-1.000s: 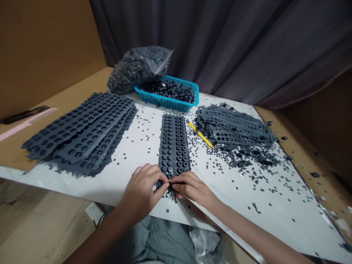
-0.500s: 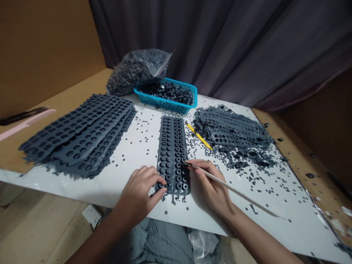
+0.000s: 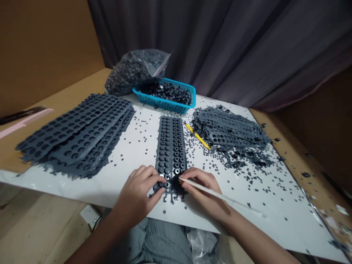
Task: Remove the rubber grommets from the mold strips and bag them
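Note:
A long dark grey rubber strip (image 3: 171, 146) studded with rows of small rings lies lengthwise on the white table top (image 3: 137, 146) in front of me. My left hand (image 3: 141, 190) pinches the strip's near left corner with curled fingers. My right hand (image 3: 205, 192) is closed on a thin pale stick (image 3: 220, 196), whose tip rests on the strip's near end beside a ring. The stick's tail runs off to the right, blurred.
A stack of emptied grey strips (image 3: 77, 134) lies at the left, another heap (image 3: 229, 128) at the right amid scattered rubber bits. A blue basket (image 3: 165, 103) of black rings and a plastic bag (image 3: 136, 71) stand at the back. A yellow tool (image 3: 197, 136) lies beside the strip.
A second ago both hands pinched the strip's near end. The right hand then showed the stick and has moved its tip left and nearer, onto the strip's near end. The view shifted slightly.

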`<state>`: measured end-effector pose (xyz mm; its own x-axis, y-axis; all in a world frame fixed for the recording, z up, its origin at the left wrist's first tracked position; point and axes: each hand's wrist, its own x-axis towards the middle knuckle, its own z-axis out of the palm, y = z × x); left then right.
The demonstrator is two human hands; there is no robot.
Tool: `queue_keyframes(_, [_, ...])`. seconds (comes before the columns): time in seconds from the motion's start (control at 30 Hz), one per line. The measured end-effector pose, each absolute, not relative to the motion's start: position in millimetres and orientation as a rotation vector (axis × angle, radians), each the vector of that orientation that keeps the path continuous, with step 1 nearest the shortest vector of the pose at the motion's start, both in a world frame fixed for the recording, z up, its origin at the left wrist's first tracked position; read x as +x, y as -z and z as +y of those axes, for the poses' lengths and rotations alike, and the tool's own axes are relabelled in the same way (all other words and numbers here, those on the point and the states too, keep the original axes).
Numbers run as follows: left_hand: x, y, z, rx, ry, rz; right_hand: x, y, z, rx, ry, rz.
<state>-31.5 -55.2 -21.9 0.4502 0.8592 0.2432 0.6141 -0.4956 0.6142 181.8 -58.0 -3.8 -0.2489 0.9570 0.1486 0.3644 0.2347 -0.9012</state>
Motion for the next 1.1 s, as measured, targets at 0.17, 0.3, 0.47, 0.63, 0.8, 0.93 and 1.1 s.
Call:
queue_keyframes(0.17, [-28.7, 22.2, -54.7, 2.28, -0.786, 1.259, 172.2, 8.2, -60.5, -1.086, -1.018, -1.856])
queue_keyframes(0.3, [-28.0, 20.9, -54.1, 2.282, -0.781, 1.261, 171.0, 4.8, -59.7, -1.019, -0.961, -1.93])
queue_keyframes(0.47, [-27.9, 20.3, -53.2, 2.297, -0.75, 1.273, 171.2, 5.0, -60.4, -1.017, -0.984, -1.968])
queue_keyframes(0.63, [-27.3, 19.8, -53.2, 2.294, -0.748, 1.277, 171.0, 9.0, -60.6, -1.015, -0.974, -1.972])
queue_keyframes(0.8, [-27.3, 20.0, -52.9, 2.284, -0.726, 1.277, 169.6, 9.4, -60.5, -1.001, -0.951, -1.99])
queue_keyframes(0.93, [-27.8, 21.3, -52.2, 2.289, -0.729, 1.275, 171.9, 17.3, -59.9, -0.924, -0.895, -2.054])
queue_keyframes(1.1, [-27.4, 21.0, -52.2, 2.281, -0.752, 1.275, 174.6, 25.8, -57.2, -0.783, -0.727, -2.17])
